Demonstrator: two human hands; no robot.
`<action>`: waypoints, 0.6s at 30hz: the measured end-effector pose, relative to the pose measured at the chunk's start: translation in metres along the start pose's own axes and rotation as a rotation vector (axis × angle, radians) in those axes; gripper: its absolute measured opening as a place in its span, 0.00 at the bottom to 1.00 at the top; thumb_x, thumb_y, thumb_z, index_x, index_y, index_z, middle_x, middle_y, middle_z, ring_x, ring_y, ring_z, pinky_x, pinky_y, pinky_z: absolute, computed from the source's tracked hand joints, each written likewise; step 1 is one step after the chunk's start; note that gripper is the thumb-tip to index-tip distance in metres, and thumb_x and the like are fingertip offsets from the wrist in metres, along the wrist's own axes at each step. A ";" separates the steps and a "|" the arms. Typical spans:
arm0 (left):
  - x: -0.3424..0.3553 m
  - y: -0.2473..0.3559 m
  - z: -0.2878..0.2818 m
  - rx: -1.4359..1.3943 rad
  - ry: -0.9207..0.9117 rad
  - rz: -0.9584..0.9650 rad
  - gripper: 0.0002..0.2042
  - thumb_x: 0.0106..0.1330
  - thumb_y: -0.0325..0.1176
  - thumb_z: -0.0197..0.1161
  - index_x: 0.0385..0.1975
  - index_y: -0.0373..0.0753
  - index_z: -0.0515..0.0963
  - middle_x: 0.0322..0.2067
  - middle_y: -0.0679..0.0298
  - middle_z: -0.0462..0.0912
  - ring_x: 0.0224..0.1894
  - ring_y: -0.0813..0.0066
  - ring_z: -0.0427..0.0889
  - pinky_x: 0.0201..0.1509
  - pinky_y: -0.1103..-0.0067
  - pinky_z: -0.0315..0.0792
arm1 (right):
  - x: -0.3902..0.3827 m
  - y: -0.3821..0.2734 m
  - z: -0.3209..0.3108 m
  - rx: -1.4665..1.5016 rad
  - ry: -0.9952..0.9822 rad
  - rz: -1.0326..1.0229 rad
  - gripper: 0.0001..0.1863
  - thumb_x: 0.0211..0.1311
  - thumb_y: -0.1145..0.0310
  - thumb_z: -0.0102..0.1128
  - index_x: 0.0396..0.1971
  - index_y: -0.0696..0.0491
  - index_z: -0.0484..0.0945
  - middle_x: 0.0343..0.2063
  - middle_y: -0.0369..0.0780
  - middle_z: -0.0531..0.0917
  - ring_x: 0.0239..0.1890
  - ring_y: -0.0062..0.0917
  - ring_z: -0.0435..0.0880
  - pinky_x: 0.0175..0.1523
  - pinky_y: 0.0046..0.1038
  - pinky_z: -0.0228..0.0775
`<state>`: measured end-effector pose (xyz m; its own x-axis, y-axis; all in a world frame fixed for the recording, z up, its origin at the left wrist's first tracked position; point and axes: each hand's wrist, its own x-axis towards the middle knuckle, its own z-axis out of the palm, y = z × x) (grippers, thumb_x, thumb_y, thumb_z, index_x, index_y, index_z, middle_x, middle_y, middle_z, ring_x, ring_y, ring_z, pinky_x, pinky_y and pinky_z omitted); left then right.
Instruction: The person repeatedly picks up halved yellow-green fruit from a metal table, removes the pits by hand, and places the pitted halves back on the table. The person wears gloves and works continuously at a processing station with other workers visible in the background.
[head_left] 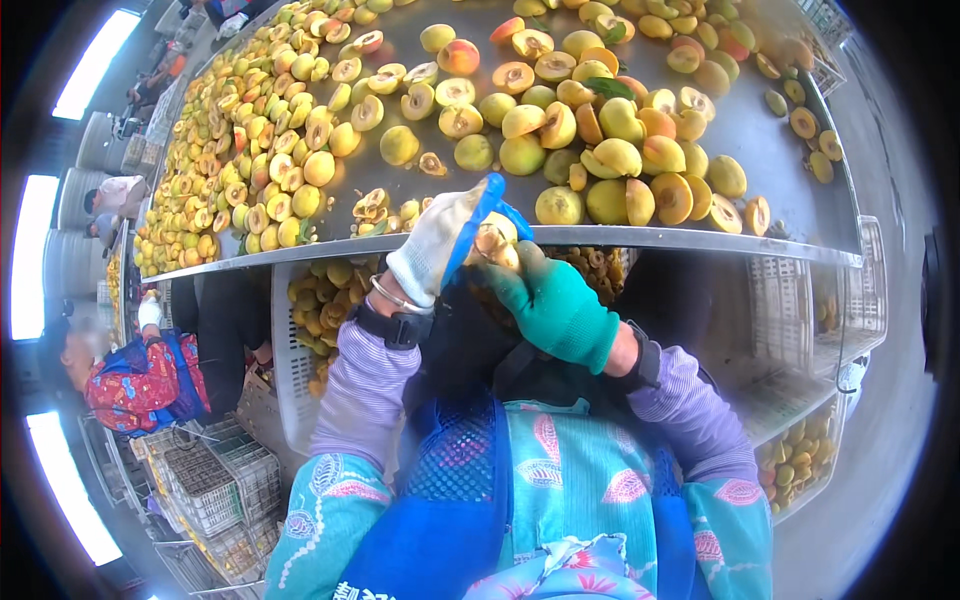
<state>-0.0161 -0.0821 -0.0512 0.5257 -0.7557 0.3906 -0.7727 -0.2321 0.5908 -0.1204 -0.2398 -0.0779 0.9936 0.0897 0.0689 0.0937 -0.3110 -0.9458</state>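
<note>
At the near edge of a metal table (400,243), a pale yellow piece of cut peach (497,240) is held between my two hands. My left hand (440,240), in a white glove with a blue coated palm, is closed round its far and left sides. My right hand (560,305), in a green glove, grips its near right side with the thumb against it. Whether a small tool is hidden in the fingers I cannot tell. Just beyond lie a whole peach (558,206) and several halves, some with brown pits showing. Peach scraps (375,205) lie left of my hands.
A dense heap of peaches (255,150) covers the table's left side. Below the table edge stand a white crate (295,365) holding fruit and another crate (780,310) at right. A person in a red patterned garment (135,390) sits at left near stacked crates (210,480).
</note>
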 end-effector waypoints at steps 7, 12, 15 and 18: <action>-0.009 0.019 0.031 -0.383 0.295 -0.338 0.17 0.73 0.40 0.53 0.47 0.31 0.77 0.38 0.58 0.82 0.38 0.71 0.82 0.44 0.76 0.76 | -0.001 -0.010 -0.012 0.746 -0.202 0.396 0.21 0.72 0.51 0.49 0.42 0.57 0.73 0.16 0.35 0.72 0.15 0.21 0.70 0.18 0.27 0.63; 0.007 0.012 0.028 -0.665 0.236 -0.502 0.09 0.66 0.30 0.59 0.41 0.32 0.79 0.35 0.57 0.85 0.34 0.69 0.86 0.43 0.74 0.80 | -0.003 -0.018 0.004 0.865 -0.132 0.530 0.20 0.72 0.48 0.45 0.36 0.51 0.72 0.15 0.33 0.70 0.12 0.15 0.65 0.15 0.19 0.56; 0.021 0.011 0.015 -0.451 0.112 -0.478 0.12 0.69 0.35 0.56 0.38 0.32 0.80 0.30 0.59 0.84 0.29 0.72 0.83 0.38 0.77 0.77 | 0.005 -0.036 0.000 1.018 -0.125 0.591 0.21 0.72 0.46 0.45 0.33 0.49 0.70 0.15 0.33 0.69 0.11 0.16 0.65 0.15 0.20 0.56; 0.037 -0.010 0.009 -0.129 0.015 -0.071 0.16 0.72 0.40 0.54 0.36 0.32 0.80 0.28 0.59 0.83 0.30 0.72 0.83 0.39 0.77 0.77 | 0.002 -0.031 0.007 1.181 -0.149 0.593 0.22 0.71 0.43 0.44 0.31 0.48 0.70 0.14 0.31 0.67 0.12 0.17 0.64 0.16 0.21 0.55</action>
<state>0.0083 -0.1127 -0.0490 0.5835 -0.7307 0.3545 -0.6818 -0.2035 0.7026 -0.1215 -0.2232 -0.0503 0.8414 0.3520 -0.4101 -0.5342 0.6571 -0.5319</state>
